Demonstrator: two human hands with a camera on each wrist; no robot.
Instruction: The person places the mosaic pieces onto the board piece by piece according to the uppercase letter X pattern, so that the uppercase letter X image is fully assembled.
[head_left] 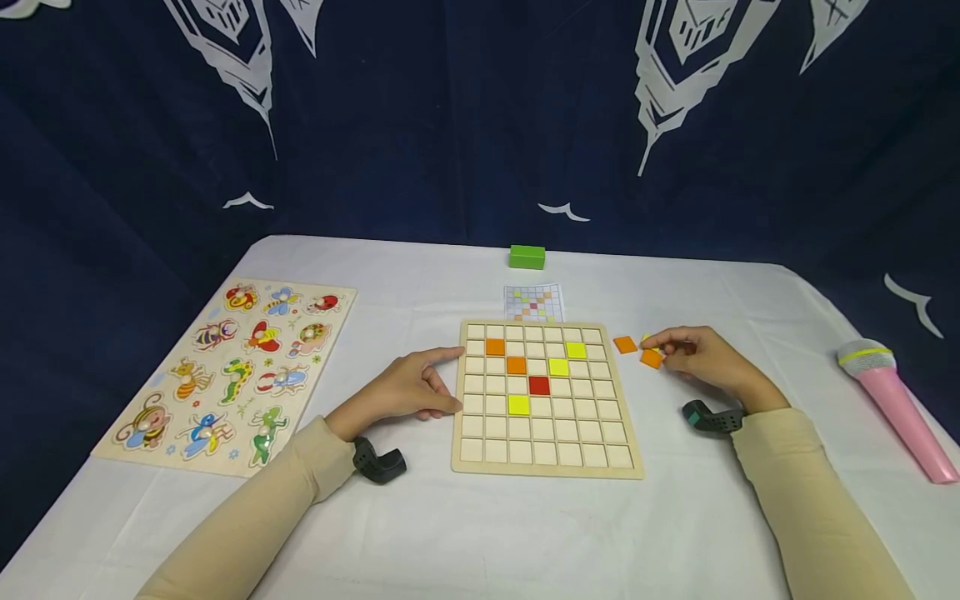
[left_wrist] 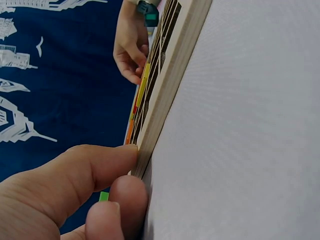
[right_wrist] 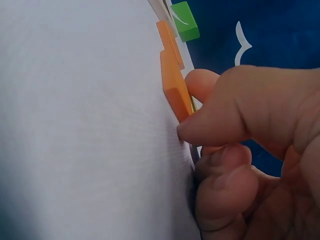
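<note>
A wooden grid board point(head_left: 551, 471) holds orange, yellow and red square tiles in some of its cells. At its left edge, my left hand point(head_left: 408, 385) touches the rim with index fingertip and thumb spread apart; the left wrist view shows fingertips against the board's wooden side point(left_wrist: 167, 95). Off the right edge, my right hand point(head_left: 693, 354) has thumb and index at an orange tile point(head_left: 651, 358) and a partly hidden yellow tile point(head_left: 647, 337). I cannot tell whether they pinch one. Another orange tile point(head_left: 625, 344) lies nearer the board.
Behind the board lie a printed pattern card point(head_left: 534, 302) and a green block point(head_left: 527, 257). An insect picture puzzle point(head_left: 225, 375) covers the table's left side. At far right lies a pink toy microphone point(head_left: 900, 408). A dark blue curtain point(head_left: 465, 125) hangs behind the table.
</note>
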